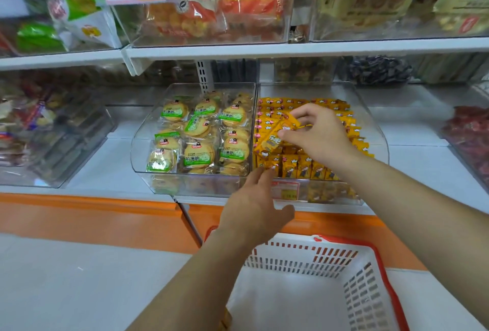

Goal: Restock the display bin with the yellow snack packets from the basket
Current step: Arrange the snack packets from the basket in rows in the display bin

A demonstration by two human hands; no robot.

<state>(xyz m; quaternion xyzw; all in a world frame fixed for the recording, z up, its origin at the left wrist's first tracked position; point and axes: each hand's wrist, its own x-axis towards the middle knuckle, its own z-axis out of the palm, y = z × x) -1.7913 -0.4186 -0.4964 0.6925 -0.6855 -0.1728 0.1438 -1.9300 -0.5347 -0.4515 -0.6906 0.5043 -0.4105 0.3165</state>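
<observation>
Right hand [317, 132] pinches a yellow snack packet [274, 136] by one end above the stocked display bin [381, 142], left hand [254, 206] flat-open at its near rim; packet likely light, crinkly, slippery, so best held by the end seams.

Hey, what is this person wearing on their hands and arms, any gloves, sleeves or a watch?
Nothing worn shows. The left hand and right hand are bare: no gloves, rings or watch. The left forearm and right forearm are uncovered to the frame edge, so no sleeves appear.
</observation>
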